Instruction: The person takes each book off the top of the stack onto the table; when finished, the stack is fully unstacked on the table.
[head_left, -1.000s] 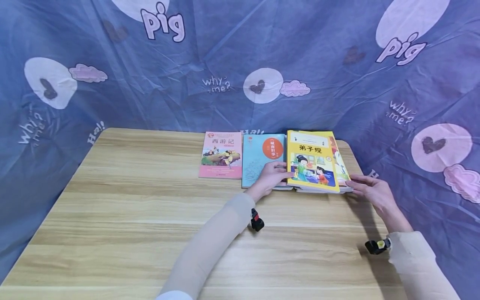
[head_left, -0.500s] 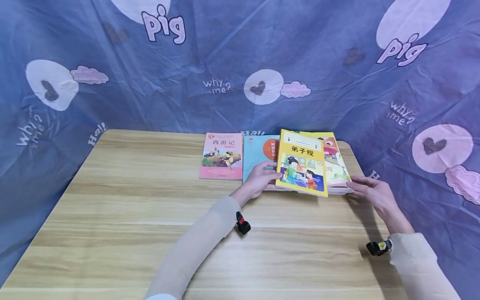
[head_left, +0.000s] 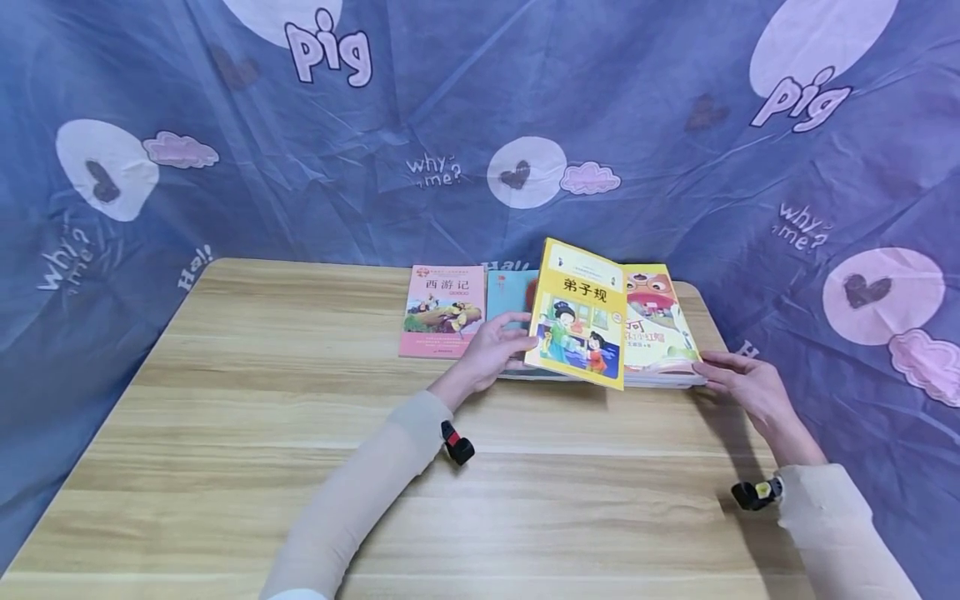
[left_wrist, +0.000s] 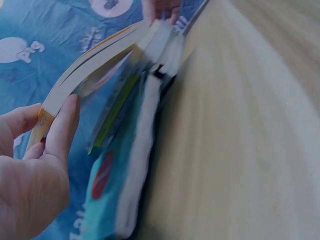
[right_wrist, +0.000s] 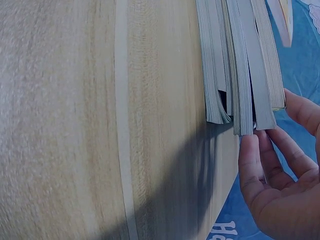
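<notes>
- A pink book (head_left: 442, 310) lies flat at the far side of my wooden table (head_left: 247, 433), well left of the stack.
- Just to its right lies a teal book (head_left: 511, 297), partly covered.
- Behind and around the table hangs a blue cloth (head_left: 420, 125), creased, printed with "pig", "why me?", hearts and pink clouds.

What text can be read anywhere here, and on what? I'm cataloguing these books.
"弟子规": yellow book, lifted by the left hand.
"西游记": pink book.
"pig", "why me?", "Ha!": blue backdrop cloth.
Teal book: title hidden behind the yellow book.
Orange-and-green book, top of the stack by the right hand: large characters partly covered, not legible.
Small print on all covers: too small to read.
</notes>
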